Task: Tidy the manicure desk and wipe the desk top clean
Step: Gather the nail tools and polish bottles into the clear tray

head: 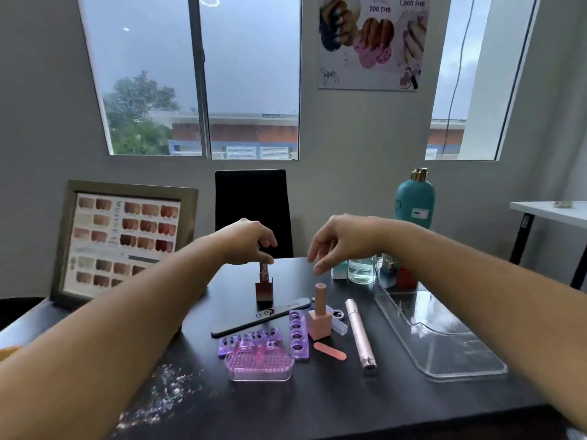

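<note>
On the black desk, my left hand pinches the cap of a dark brown nail polish bottle standing upright. My right hand hovers with fingers apart just above a pink nail polish bottle, not touching it. Nearby lie a black nail file, purple toe separators, a pink brush holder, a small pink file and a pink pen-shaped tool. White glittery dust is scattered at the front left.
A clear plastic tray lies at the right. Behind it stand a teal pump bottle, a glass jar and small bottles. A framed colour chart leans at the left; a black chair stands behind the desk.
</note>
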